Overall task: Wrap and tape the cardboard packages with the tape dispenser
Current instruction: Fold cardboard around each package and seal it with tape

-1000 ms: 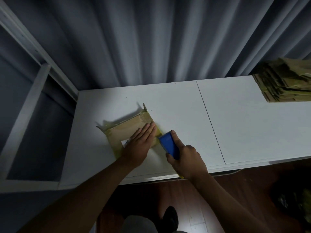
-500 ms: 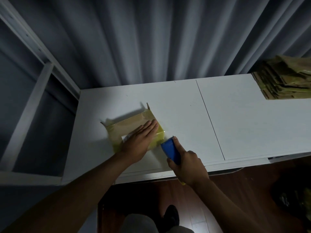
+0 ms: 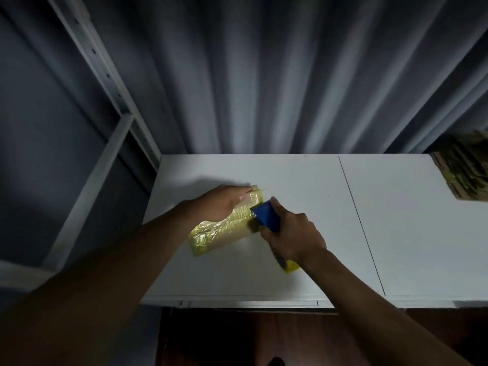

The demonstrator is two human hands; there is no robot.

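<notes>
- White desk (image 3: 303,260), grey curtain (image 3: 264,75) behind its back edge.
- Stack of cardboard pkgs (image 3: 464,170) at desk's far right edge.
- Cardboard package (image 3: 224,231), covered w/ yellowish tape, lies left of desk centre.
- Left hand (image 3: 219,204) flat on pkg top, fingers straight.
- Right hand (image 3: 293,233) grips blue tape dispenser (image 3: 266,215), its nose touching pkg's right end.

A white worktop (image 3: 303,180), split by a thin dark seam, carries a tape-wrapped cardboard package (image 3: 224,231) near its left front and a stack of flat cardboard pieces (image 3: 464,173) at its far right edge.
</notes>
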